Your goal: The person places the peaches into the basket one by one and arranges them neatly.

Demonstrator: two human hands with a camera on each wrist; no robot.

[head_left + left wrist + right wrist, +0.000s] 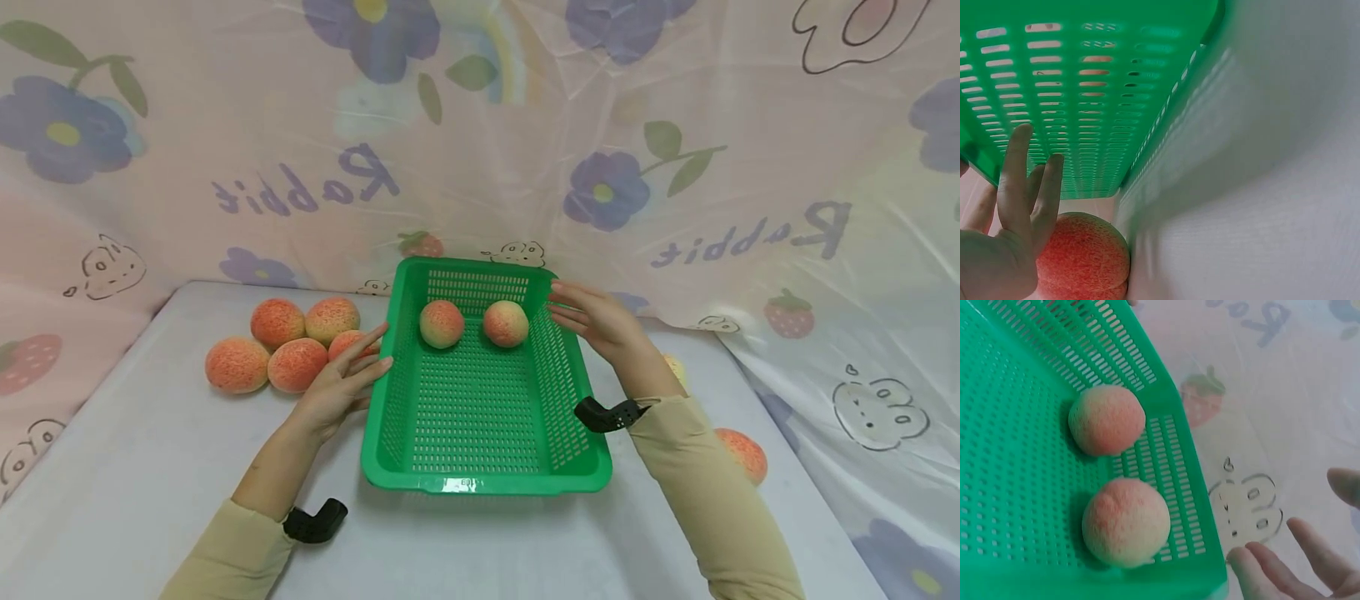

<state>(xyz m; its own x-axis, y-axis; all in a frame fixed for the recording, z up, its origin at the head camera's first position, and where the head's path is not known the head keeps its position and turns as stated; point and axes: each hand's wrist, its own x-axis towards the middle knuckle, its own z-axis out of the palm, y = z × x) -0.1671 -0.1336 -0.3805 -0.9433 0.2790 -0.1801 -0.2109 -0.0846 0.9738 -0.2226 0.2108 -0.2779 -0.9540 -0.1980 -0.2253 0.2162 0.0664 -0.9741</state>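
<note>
A green plastic basket (480,482) with slotted walls stands on the table. Two peaches lie at its far end, a left peach (442,324) and a right peach (506,323). My left hand (335,392) is at the basket's left side, its fingers extended along the slotted outer wall in the left wrist view. Just beyond those fingers sits a red peach (1085,259), outside the basket. At the far right corner, my right hand (600,323) has its straight fingers by the rim and holds nothing.
Several peaches (297,365) cluster on the white table (150,467) left of the basket. To the right, partly behind the right sleeve, are another peach (742,454) and a yellowish one (675,367). A patterned cloth (480,142) hangs behind the table.
</note>
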